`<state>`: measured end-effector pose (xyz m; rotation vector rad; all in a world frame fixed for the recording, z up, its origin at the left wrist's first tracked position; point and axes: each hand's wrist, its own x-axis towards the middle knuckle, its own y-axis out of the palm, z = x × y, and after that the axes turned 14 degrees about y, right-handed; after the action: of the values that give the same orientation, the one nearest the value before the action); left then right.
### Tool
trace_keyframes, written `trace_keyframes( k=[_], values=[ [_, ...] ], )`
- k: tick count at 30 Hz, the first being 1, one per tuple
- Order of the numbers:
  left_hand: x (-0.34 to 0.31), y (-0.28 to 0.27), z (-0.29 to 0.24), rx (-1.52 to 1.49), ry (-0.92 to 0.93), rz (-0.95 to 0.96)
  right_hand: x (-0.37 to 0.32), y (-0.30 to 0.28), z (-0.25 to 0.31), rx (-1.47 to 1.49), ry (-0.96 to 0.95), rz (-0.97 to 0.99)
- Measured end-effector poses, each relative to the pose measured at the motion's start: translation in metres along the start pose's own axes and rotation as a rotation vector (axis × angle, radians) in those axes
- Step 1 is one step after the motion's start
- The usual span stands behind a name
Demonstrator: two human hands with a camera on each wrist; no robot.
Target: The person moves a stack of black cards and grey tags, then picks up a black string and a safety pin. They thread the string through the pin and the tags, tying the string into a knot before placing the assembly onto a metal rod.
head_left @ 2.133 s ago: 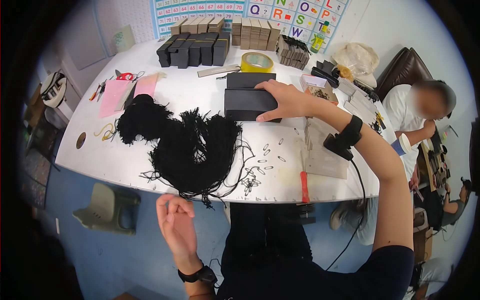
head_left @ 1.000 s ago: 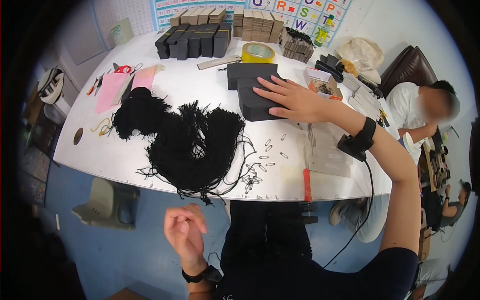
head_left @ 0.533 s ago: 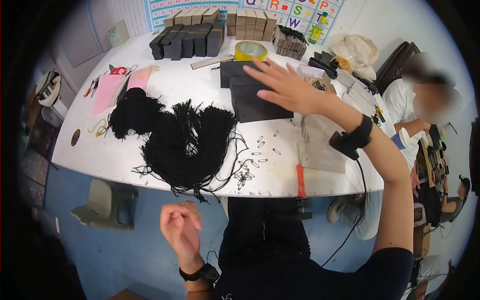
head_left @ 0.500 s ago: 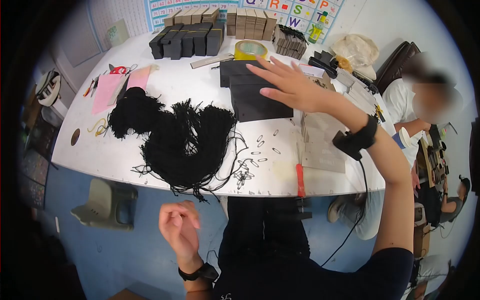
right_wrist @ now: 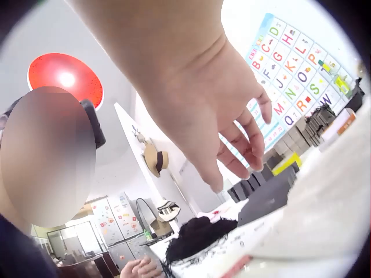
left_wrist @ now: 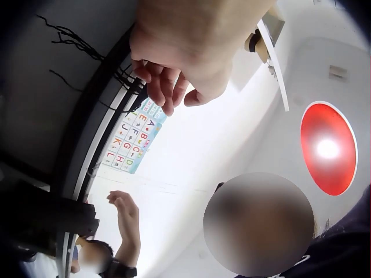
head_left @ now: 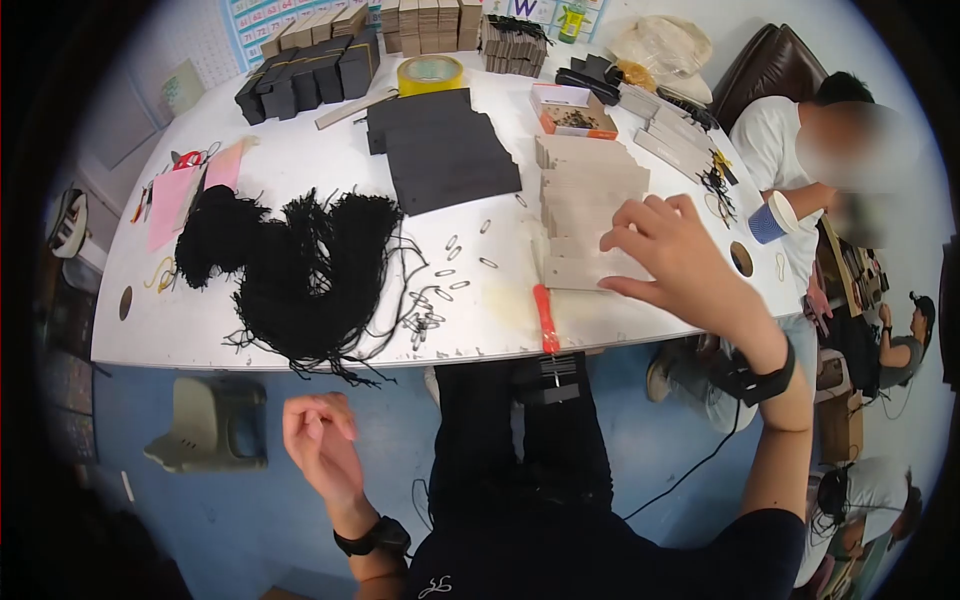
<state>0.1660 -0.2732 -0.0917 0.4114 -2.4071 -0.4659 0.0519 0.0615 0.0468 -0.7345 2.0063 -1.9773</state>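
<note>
The right hand (head_left: 680, 262) hovers over the near part of a row of grey cards (head_left: 590, 215), its fingers spread and loosely bent, holding nothing. In the right wrist view the same hand (right_wrist: 203, 110) hangs with its fingers apart. The left hand (head_left: 325, 447) is off the table's near edge, palm up with loosely curled fingers, empty; the left wrist view shows this hand (left_wrist: 179, 58) too. Black cards (head_left: 450, 155) lie overlapped left of the grey ones. A bundle of black cords (head_left: 320, 270) lies further left, with metal pins (head_left: 425, 318) beside it.
A red-handled tool (head_left: 546, 318) lies at the table's near edge. Yellow tape (head_left: 430, 74), banded black stacks (head_left: 310, 78) and a small open box (head_left: 573, 112) stand further back. A paper cup (head_left: 773, 217) is at the right, near a seated person.
The right hand has left the black cards and moved right and nearer, over the grey cards. The black cards, earlier under that hand, are now uncovered. The head view has shifted rightward.
</note>
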Motion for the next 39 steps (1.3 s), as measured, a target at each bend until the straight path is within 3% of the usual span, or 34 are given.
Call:
trace_keyframes(
  k=[10, 12, 14, 16, 20, 22, 26, 28, 30, 32, 34, 35, 37, 39],
  values=[
    [-0.053, 0.045, -0.014, 0.055, -0.017, -0.142, -0.024, 0.042, -0.028, 0.143, 0.031, -0.07],
    [-0.062, 0.06, -0.016, 0.117, -0.133, 0.174, -0.026, 0.048, -0.03, 0.168, 0.029, -0.109],
    [-0.05, 0.078, -0.016, 0.144, -0.162, 0.635, -0.027, 0.052, -0.034, 0.1, 0.059, -0.238],
    [-0.043, 0.093, -0.008, 0.212, -0.265, 0.844, -0.03, 0.054, -0.035, 0.117, 0.08, -0.273],
    [-0.044, 0.11, 0.005, 0.231, -0.22, 0.811, -0.042, 0.052, -0.027, 0.171, 0.121, -0.339],
    [-0.044, 0.112, 0.01, 0.157, -0.274, 0.693, -0.051, 0.046, -0.019, 0.21, 0.129, -0.336],
    [-0.036, 0.105, 0.014, 0.128, -0.254, 0.728, -0.06, 0.038, 0.006, 0.32, 0.116, -0.341],
    [-0.032, 0.093, 0.01, 0.117, -0.355, 0.769, -0.063, 0.038, 0.016, 0.354, 0.105, -0.353],
    [-0.026, 0.08, -0.001, 0.124, -0.404, 0.681, -0.065, 0.041, 0.024, 0.392, 0.089, -0.36],
    [-0.022, 0.067, -0.005, 0.284, -0.074, 0.491, -0.069, 0.044, 0.03, 0.457, 0.08, -0.365],
    [-0.005, 0.067, -0.013, 0.725, 0.202, 0.354, -0.073, 0.047, 0.036, 0.477, 0.051, -0.35],
    [0.004, 0.065, -0.011, 0.742, 0.205, 0.34, -0.073, 0.047, 0.039, 0.497, 0.045, -0.354],
    [0.019, 0.06, -0.007, 1.278, 0.603, 0.211, -0.074, 0.048, 0.046, 0.539, 0.048, -0.366],
    [0.031, 0.059, -0.007, 1.407, 0.588, 0.198, -0.075, 0.05, 0.05, 0.552, 0.054, -0.363]
  ],
)
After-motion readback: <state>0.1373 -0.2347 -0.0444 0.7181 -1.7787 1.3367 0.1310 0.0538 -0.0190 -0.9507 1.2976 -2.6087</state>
